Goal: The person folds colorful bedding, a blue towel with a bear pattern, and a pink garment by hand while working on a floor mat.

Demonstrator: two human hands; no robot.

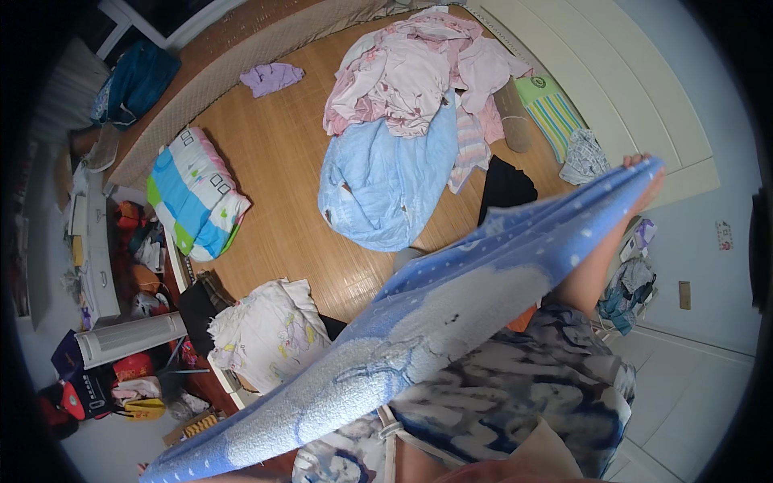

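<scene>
A blue and white fleecy cloth (pixel 423 326), patterned with small white dots, is stretched diagonally across the view in front of me. At its upper right end my right hand (pixel 646 175) grips a bunched corner, with fingertips showing over the edge. The cloth's other end reaches the lower left, where part of my left forearm shows beneath it; the left hand itself is hidden or out of view. Behind the cloth lie a crumpled light blue quilt (pixel 386 181) and pink floral bedding (pixel 410 78) on a bed with a bamboo mat (pixel 272 151).
A folded colourful quilt (pixel 196 193) lies on the bed's left part, and a white printed cloth (pixel 272 332) near the close edge. A purple cloth (pixel 272 78), a black cloth (pixel 507 184) and a striped green item (pixel 549 115) also lie on the mat. A white heater (pixel 133 339) stands left.
</scene>
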